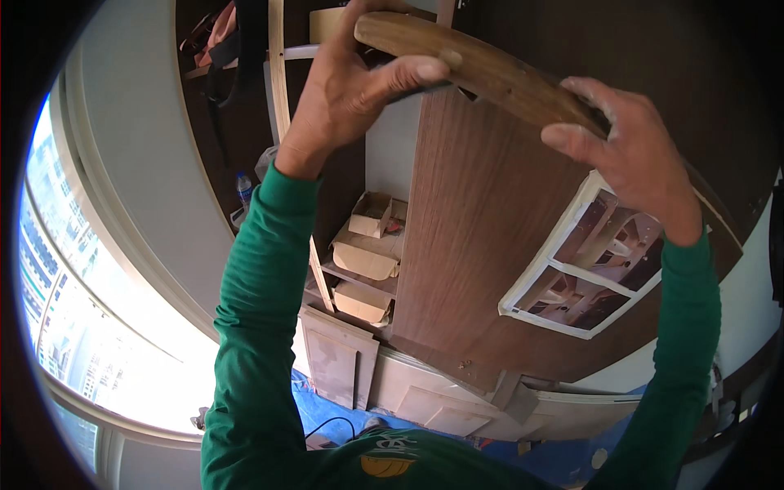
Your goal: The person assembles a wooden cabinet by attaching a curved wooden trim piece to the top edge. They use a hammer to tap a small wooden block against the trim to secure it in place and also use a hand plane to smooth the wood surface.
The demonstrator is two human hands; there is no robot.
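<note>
Your left hand [351,86] and right hand [633,151] each hold a firm grip on the wooden strip [482,69], raised overhead against the top of the dark wood cabinet panel [469,237]. Judged seated but not fixed. Cardboard boxes [367,257] sit on the open shelves; a window [73,327] lights the room's left.

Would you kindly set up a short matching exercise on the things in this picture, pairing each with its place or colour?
Things:
1. board
2. sleeves
3. bottle
4. sheet

Descriptions:
A. blue, spread on the floor
B. green
C. held overhead by the left hand and the right hand
D. small, by the wall at the left

Pairs: 1-C, 2-B, 3-D, 4-A
</note>
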